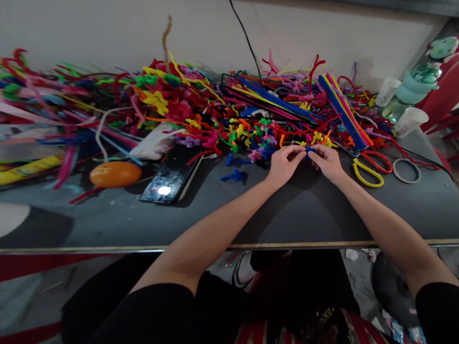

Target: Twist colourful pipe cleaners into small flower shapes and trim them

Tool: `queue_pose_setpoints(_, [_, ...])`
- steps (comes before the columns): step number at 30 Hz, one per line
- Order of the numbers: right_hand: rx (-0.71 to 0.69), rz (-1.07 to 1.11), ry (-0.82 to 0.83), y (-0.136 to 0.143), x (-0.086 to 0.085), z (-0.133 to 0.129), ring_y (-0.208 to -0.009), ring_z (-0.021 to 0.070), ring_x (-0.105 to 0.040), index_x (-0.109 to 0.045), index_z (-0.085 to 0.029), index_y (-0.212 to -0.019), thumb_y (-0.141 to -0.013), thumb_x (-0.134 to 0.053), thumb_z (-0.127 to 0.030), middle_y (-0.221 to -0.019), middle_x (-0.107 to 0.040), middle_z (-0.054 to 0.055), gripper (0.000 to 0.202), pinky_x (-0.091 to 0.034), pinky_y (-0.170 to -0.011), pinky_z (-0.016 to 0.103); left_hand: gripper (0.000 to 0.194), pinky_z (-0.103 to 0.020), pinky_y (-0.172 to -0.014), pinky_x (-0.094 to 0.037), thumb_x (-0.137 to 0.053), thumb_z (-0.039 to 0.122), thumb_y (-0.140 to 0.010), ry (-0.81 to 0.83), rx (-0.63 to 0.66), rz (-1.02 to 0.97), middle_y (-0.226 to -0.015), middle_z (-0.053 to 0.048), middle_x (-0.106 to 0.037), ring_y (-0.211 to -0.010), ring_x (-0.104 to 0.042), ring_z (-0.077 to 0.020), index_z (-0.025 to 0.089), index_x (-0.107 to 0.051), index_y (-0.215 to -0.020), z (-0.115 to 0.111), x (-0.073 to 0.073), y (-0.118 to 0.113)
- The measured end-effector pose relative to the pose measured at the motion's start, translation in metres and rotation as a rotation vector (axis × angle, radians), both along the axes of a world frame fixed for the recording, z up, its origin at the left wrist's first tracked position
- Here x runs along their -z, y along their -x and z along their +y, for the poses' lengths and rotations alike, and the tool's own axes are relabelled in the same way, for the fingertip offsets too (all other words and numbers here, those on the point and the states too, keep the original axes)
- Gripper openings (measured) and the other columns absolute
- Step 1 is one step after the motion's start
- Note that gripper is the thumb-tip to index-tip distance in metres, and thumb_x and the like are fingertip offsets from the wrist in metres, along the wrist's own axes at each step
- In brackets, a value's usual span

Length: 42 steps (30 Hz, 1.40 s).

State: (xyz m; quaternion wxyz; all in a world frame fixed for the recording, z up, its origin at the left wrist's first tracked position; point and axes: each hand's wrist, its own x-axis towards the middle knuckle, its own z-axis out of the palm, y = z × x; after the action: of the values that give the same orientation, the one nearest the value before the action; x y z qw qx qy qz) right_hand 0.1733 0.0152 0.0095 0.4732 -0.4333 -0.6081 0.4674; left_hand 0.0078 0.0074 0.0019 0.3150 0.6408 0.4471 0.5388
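Between the fingertips of both hands is a small blue pipe cleaner piece [309, 149], mostly covered by the fingers. My left hand [285, 165] pinches it from the left, and my right hand [328, 162] pinches it from the right. Both hands are just above the grey table [287, 215]. To the left of my left hand lies a blue pipe cleaner flower [236, 176], with another blue piece [233, 160] behind it. Several small coloured pipe cleaner flowers [263, 126] lie just beyond my hands.
Scissors [369, 173] with red and yellow handles and a roll of tape [406, 171] lie at right. A phone [170, 177] and an orange [115, 174] are at left. Pipe cleaners [179, 100] heap along the wall. Paper cups [410, 122] and a green bottle [412, 88] stand far right.
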Motion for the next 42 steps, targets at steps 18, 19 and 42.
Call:
queue_pose_setpoints(18, [0.003, 0.0, 0.006, -0.001, 0.002, -0.001, -0.051, 0.009, -0.053, -0.067, -0.019, -0.092, -0.072, -0.075, -0.063, -0.059, -0.057, -0.004, 0.049, -0.041, -0.044, 0.022, 0.015, -0.031, -0.077, -0.059, -0.074, 0.028, -0.082, -0.036, -0.006, -0.001, -0.093, -0.006, -0.079, -0.085, -0.073, -0.0183, 0.022, -0.079, -0.095, 0.003, 0.007, 0.002])
queue_pose_setpoints(19, [-0.002, -0.003, 0.002, -0.001, 0.002, -0.001, -0.051, 0.009, -0.053, -0.067, -0.018, -0.091, -0.072, -0.075, -0.063, -0.058, -0.057, -0.005, 0.049, -0.04, -0.044, 0.022, 0.015, -0.031, -0.077, -0.058, -0.074, 0.028, -0.082, -0.037, -0.003, -0.002, -0.092, -0.006, -0.079, -0.084, -0.073, -0.018, 0.022, -0.079, -0.095, 0.003, 0.007, 0.002])
queue_pose_setpoints(42, [-0.207, 0.006, 0.129, -0.006, -0.011, -0.001, -0.049, 0.0061, -0.052, -0.061, -0.018, -0.079, -0.069, -0.076, -0.063, -0.065, -0.067, -0.001, 0.048, -0.041, -0.046, 0.02, 0.004, -0.034, -0.077, -0.052, -0.075, 0.025, -0.084, -0.298, 0.061, 0.193, -0.082, -0.003, -0.076, -0.082, -0.066, -0.0189, 0.025, -0.079, -0.086, 0.005, -0.004, 0.015])
